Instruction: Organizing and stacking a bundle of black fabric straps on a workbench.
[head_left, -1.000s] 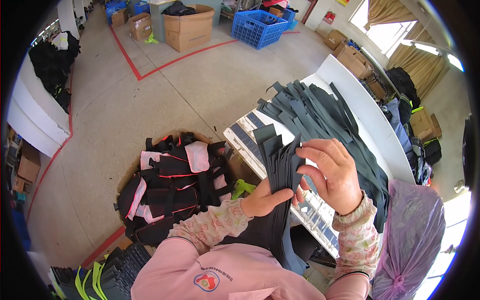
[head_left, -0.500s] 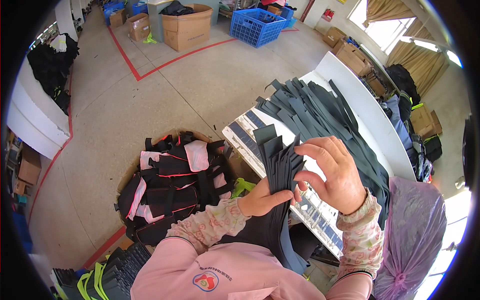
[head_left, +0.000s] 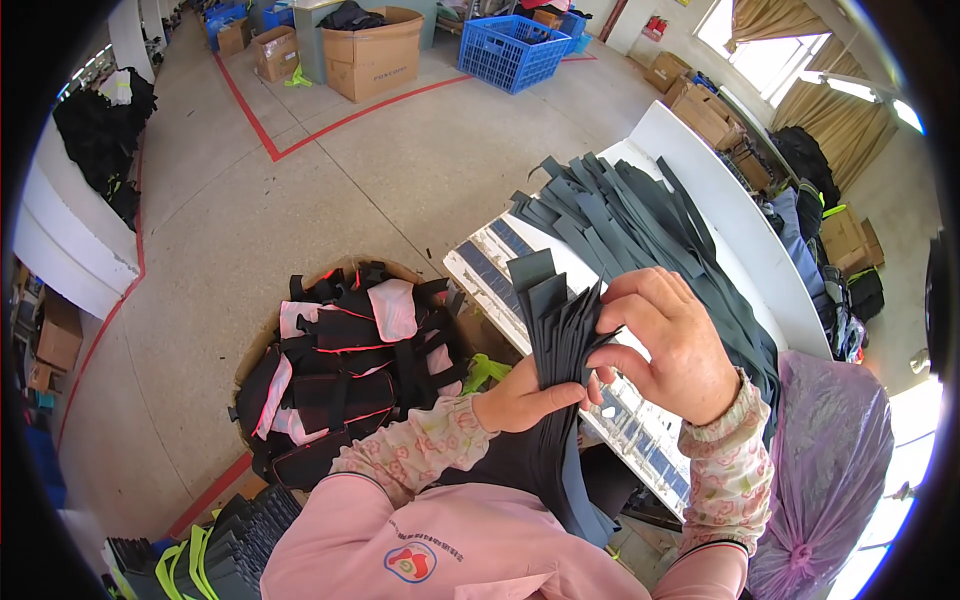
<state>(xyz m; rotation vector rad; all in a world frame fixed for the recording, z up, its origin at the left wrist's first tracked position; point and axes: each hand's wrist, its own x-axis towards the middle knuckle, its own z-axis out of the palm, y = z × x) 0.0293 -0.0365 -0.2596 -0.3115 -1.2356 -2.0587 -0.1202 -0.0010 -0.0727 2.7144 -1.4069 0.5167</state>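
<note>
A bundle of dark grey fabric strips (head_left: 556, 335) stands fanned out at its top in front of me, its lower ends hanging down over my lap. My left hand (head_left: 528, 395) is closed round the middle of the bundle, thumb across the front. With thumb and fingers bent together, my right hand (head_left: 662, 340) pinches the strip ends at the right side of the fan. Just beyond, a heap of similar grey strips (head_left: 640, 220) lies along the white table (head_left: 750, 265), trailing over its near edge.
Left of the table stands a round carton with black-and-pink bags (head_left: 345, 370). A tied purple plastic bag (head_left: 825, 470) sits at the right. Grey pieces with yellow-green straps (head_left: 215, 545) are stacked lower left. Farther off are a cardboard box (head_left: 372, 60) and a blue crate (head_left: 512, 55).
My right hand has shifted slightly to the right, and the strip ends at its fingertips are bent a little more that way. My left hand keeps its place.
</note>
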